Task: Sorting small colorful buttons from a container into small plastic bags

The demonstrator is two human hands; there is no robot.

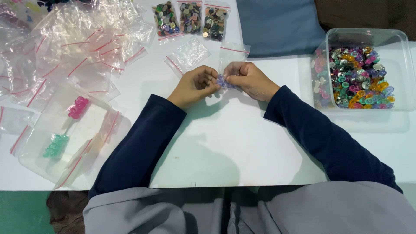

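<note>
White table (225, 143); left hand (194, 86) and right hand (249, 79), fingers pinched on small bluish buttons (225, 82), possibly inside clear bag (232, 54).

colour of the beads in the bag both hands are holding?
Pale blue-purple beads, pinched between left hand and right hand; head view.

Both forearms reach forward from the lower frame and converge at centre, sleeves dark navy to the wrists. Left hand (193, 86): fingers curled, back of hand up, thumb and fingertips pinched toward the midline. Right hand (249, 79): likewise curled, knuckles up, fingertips meeting those of the left (contact point partly hidden). Wrists low, roughly level with each other.
</note>
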